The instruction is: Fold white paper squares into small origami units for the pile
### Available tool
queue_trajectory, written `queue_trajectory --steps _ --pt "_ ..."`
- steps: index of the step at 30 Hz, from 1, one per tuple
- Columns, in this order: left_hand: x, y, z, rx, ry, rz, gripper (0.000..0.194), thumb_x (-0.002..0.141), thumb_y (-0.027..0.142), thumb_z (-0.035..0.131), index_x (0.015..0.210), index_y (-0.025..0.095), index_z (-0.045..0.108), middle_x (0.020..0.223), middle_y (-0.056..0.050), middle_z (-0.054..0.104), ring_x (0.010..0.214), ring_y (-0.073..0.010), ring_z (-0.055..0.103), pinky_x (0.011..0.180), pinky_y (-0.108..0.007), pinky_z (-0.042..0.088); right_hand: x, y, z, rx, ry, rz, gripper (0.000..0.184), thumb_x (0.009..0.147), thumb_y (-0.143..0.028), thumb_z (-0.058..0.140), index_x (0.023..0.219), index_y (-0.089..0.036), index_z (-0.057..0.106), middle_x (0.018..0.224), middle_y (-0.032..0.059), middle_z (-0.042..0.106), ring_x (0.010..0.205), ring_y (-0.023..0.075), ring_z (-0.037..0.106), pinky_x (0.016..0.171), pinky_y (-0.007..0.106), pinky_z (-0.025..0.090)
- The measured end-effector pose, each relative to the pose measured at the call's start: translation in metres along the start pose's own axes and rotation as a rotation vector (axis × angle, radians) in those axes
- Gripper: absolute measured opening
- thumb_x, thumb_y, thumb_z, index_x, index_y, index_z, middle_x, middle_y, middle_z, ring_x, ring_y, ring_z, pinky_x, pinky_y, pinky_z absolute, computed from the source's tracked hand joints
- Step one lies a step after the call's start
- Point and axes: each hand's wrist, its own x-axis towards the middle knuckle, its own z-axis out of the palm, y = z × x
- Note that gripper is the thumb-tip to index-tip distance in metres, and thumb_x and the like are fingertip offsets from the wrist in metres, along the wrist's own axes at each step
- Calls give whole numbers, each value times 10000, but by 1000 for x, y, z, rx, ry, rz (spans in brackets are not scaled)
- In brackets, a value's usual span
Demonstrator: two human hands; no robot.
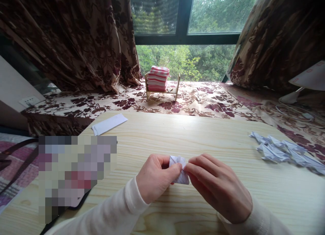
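A small folded white paper piece (pixel 179 167) is held just above the light wooden table (pixel 203 137), near its front middle. My left hand (pixel 156 177) pinches its left side with thumb and fingers closed. My right hand (pixel 218 186) pinches its right side, fingertips pressed together on the fold. Both wrists wear cream sleeves.
A pile of several folded white paper shapes (pixel 284 151) lies at the table's right edge. A folded white paper strip (pixel 109 123) lies at the far left. A blurred-out patch (pixel 76 174) covers the near left. A small wooden rack with striped cloths (pixel 158 79) stands on the windowsill.
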Motion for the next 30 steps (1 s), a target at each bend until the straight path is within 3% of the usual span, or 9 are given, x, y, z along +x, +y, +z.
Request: queue_trajectory --steps 5,8,10,13,19,24,30 --pt "0 -2 3 1 61 23 202 695 279 557 606 109 619 546 17 468 540 -99 412 526 -224 335 -3 4 3 181 80 132 190 848 -61 461 934 -190 572 827 58 585 730 161 532 614 280 446" --pt "-2 -3 5 92 165 89 208 718 276 538 595 121 603 554 13 458 554 -112 422 534 -235 345 -2 4 3 321 164 334 104 866 -148 487 893 -193 577 827 44 593 731 146 557 630 260 464" --pt "-3 -4 7 177 238 153 214 729 265 530 569 132 583 570 5 468 569 -122 435 540 -241 350 -1 3 4 375 145 459 136 886 -235 481 799 -193 577 767 33 604 693 141 565 605 253 462" --pt "-5 -4 9 263 270 234 215 743 237 523 560 139 582 597 -5 497 597 -132 460 564 -245 363 0 0 7 454 48 538 228 888 -300 473 716 -189 574 682 19 600 628 136 557 574 254 454" --pt "-4 -4 9 249 252 201 213 734 234 522 541 148 548 559 10 470 569 -122 456 527 -228 361 0 -2 12 544 43 591 228 858 -326 490 718 -169 576 647 25 587 595 143 545 555 271 452" --pt "-4 -4 10 176 203 182 216 736 268 538 565 140 570 612 -17 547 615 -143 509 559 -236 394 1 -1 13 686 25 672 298 859 -390 476 700 -156 571 649 32 585 604 143 535 560 274 453" --pt "-3 -4 10 -95 62 84 193 728 281 596 757 109 678 674 -32 627 717 -175 589 678 -258 459 -1 -1 18 683 6 668 311 872 -403 457 698 -159 542 635 21 534 599 140 488 548 276 427"
